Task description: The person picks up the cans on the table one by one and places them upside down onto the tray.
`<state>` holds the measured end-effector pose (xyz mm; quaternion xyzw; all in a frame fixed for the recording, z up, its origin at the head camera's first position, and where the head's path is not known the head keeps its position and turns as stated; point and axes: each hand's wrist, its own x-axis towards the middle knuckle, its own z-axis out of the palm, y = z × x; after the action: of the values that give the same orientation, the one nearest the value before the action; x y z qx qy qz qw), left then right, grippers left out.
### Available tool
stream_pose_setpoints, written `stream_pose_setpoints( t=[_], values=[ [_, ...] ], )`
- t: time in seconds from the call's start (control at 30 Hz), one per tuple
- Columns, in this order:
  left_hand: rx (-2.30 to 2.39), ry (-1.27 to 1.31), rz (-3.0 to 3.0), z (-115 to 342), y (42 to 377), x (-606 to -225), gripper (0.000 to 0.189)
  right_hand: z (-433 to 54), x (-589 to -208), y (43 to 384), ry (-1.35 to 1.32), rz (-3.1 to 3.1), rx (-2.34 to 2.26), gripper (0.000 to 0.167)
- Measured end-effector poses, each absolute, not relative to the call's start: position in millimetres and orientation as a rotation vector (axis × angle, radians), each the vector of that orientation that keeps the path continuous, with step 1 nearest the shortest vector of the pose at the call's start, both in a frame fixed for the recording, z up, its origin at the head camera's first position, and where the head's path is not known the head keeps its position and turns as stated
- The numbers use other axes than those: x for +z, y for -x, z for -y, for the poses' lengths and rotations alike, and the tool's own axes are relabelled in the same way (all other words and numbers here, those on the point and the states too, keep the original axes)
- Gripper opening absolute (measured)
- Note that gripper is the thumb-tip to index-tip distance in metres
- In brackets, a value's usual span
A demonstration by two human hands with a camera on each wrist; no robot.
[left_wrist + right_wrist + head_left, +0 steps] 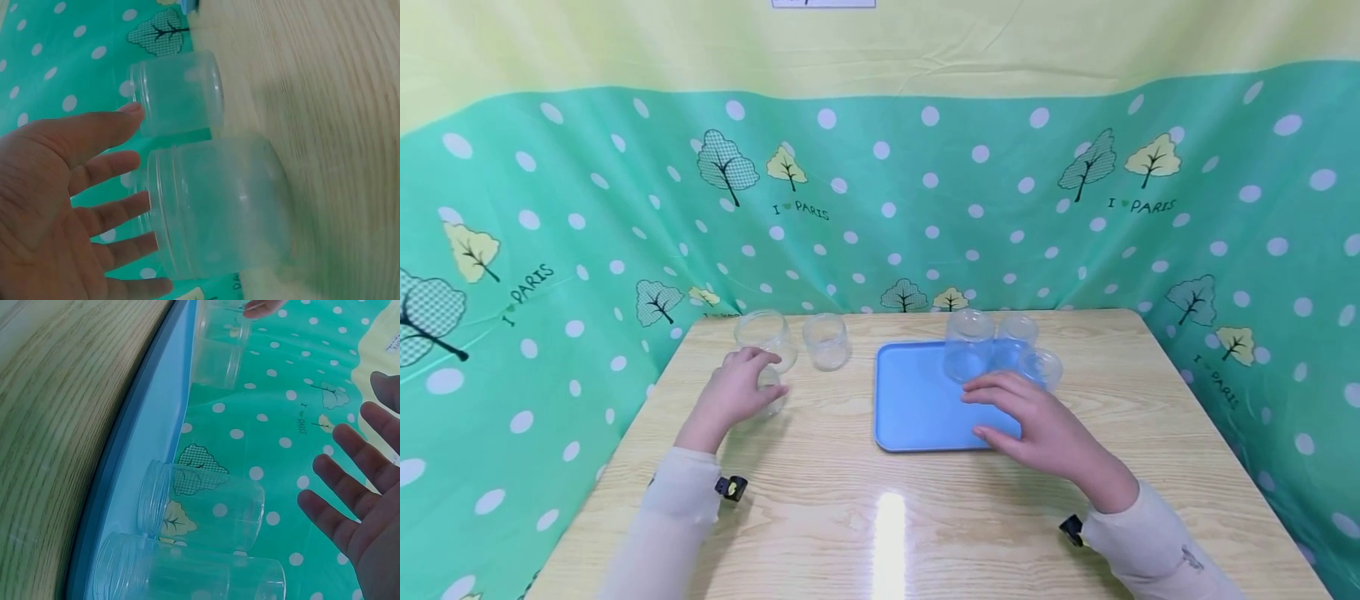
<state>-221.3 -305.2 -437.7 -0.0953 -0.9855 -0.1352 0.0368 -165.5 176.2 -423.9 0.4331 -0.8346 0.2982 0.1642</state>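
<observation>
My left hand (735,387) hovers at the left over a small clear jar (772,393), its fingers loosely bent. Just beyond stand a wide clear jar (766,337) and a smaller clear jar (827,343), both mouth up. In the left wrist view the fingers are spread, with fingertips right at the rim of the wide jar (219,209). Over the front right part of a blue tray (917,400) is my right hand (1030,421), holding nothing. Several clear jars (968,346) stand at the tray's back right; in the right wrist view their threaded necks (153,497) face down.
A light wood table (820,500) carries everything. Behind and beside it hangs a green dotted curtain (880,217) close to the table's back edge. Each sleeve bears a small black device (732,487) at the wrist.
</observation>
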Motion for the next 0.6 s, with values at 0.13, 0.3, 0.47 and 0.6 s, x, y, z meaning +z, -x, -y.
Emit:
stream_pose_setpoints(
  t=[0.13, 0.3, 0.47, 0.6],
  values=[
    [-0.393, 0.304, 3.086, 306.5, 222.8, -434.0, 0.057, -177.0, -422.6, 164.6, -1.235, 2.388, 0.847, 0.042],
    [-0.409, 0.32, 3.129, 307.7, 225.3, -434.2, 0.058, -178.0, -421.6, 164.1, -1.223, 2.425, 0.839, 0.041],
    [-0.422, 0.347, 3.155, 309.8, 227.5, -437.1, 0.057, -178.5, -422.3, 163.7, -1.229, 2.431, 0.843, 0.039],
    [-0.391, 0.361, 3.164, 311.1, 228.0, -438.5, 0.056, -178.3, -422.4, 164.0, -1.235, 2.421, 0.837, 0.039]
  ],
)
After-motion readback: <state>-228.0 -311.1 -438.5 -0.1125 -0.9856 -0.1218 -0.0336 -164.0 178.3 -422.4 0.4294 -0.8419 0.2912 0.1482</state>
